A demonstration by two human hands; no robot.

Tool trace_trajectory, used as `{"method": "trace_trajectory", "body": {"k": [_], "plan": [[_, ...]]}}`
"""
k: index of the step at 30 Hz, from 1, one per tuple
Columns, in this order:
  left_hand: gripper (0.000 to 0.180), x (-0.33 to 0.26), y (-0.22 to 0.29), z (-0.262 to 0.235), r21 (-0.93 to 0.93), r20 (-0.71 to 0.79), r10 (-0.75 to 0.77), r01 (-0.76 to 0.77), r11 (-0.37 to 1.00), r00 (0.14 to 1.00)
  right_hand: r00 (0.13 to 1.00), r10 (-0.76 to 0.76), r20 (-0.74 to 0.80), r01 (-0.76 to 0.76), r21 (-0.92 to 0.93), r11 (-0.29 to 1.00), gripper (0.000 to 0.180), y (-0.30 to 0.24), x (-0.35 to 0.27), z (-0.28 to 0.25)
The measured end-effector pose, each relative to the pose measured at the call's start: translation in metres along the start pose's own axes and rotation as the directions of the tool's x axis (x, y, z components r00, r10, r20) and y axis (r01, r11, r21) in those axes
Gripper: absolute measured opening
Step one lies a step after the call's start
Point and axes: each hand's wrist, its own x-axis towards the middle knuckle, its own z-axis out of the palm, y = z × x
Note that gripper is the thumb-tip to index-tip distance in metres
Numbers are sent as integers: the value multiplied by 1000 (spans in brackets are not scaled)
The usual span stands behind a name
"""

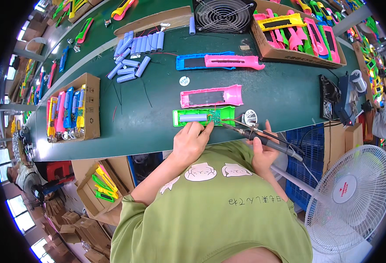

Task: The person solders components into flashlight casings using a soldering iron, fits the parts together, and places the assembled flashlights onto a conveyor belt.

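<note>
Left hand: I've got my left hand at the near edge of the green case, fingers bunched close; can't tell if they really pinch it.
Right hand: fingers wrapped around the soldering iron, tip right by the circuit board.
Board: sits in the green case on the table, just right of the purple battery.
Burn risk: left fingertip's near that tip, so one slip and ouch, I reckon.
Wire risk: lamp cup lies just beside the case; bumping it could tug a wire loose.
</note>
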Motion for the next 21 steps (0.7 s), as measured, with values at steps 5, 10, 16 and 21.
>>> {"method": "trace_trajectory", "body": {"k": [5,10,16,21], "plan": [[39,1,-2,-1,-33,18,22,-22,999,1000,997,-23,75,27,-55,998,22,5,0,-2],[31,5,0,-3,-18,-2,51,-51,999,999,967,210,-144,-189,144,971,23,6,-9,10],[31,4,2,-4,-36,11,37,-36,999,999,999,36,-38,-38,-44,998,22,12,-8,1],[30,8,-1,-2,-37,18,25,-24,999,1000,992,128,3,-128,50,991,20,14,-5,-3]]}}
